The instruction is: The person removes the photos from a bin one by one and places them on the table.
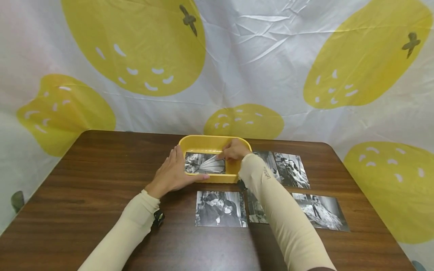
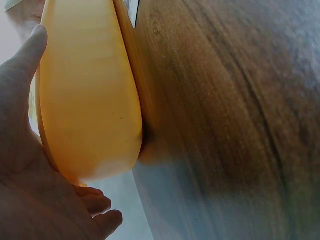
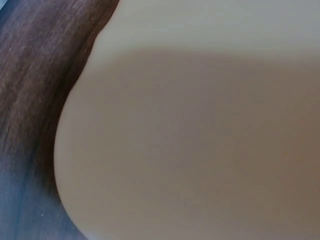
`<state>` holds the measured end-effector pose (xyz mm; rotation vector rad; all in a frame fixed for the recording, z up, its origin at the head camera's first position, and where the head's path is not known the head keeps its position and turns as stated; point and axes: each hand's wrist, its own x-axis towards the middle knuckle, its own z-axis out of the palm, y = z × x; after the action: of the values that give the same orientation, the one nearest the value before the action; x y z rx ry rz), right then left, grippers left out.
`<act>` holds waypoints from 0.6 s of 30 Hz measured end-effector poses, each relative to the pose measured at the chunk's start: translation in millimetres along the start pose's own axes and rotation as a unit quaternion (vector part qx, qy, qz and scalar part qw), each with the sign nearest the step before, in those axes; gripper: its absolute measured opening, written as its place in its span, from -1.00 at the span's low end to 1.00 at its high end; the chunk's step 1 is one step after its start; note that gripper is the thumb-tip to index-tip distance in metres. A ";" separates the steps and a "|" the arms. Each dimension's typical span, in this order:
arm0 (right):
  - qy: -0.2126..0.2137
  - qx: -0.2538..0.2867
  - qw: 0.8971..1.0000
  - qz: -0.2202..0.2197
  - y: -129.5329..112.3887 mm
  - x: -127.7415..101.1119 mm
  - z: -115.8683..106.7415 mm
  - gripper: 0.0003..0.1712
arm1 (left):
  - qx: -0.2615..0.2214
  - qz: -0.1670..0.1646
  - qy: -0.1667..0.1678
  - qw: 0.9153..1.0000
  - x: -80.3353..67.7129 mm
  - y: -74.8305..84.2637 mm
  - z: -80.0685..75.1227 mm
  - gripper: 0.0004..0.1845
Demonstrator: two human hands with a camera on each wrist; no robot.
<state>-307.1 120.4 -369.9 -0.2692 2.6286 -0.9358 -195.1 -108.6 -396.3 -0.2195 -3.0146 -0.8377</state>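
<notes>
A yellow tray (image 1: 217,178) with rounded corners sits near the back edge of the table. Inside it, toward the left end, lies a black-and-white photo (image 1: 200,165). My right hand (image 1: 235,149) reaches into the tray and pinches that photo by its right end, the other fingers curled. Along the tray's left end rest the straight fingers of my left hand (image 1: 173,169), its thumb lying over the front rim; the left wrist view shows this palm beside the tray's wall (image 2: 90,100). A pale tan surface (image 3: 190,145) fills most of the right wrist view and hides the right hand there.
More black-and-white photos lie on the brown wooden table (image 1: 112,180): a group photo (image 1: 221,209) in front of the tray, a dress photo (image 1: 322,211) and a couple photo (image 1: 291,170) at the right. Others are partly under the right sleeve (image 1: 281,214). A lemon-print cloth (image 1: 237,75) hangs behind.
</notes>
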 end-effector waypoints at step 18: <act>0.012 0.071 0.997 0.013 -6.8 -4.0 -0.4 -0.61 | -0.011 0.002 0.009 1.000 -1.3 1.5 -2.1 0.56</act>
<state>-303.1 116.6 -364.3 -0.1876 2.5655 -1.1171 -193.7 -108.6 -393.8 -0.2186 -2.9883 -0.8695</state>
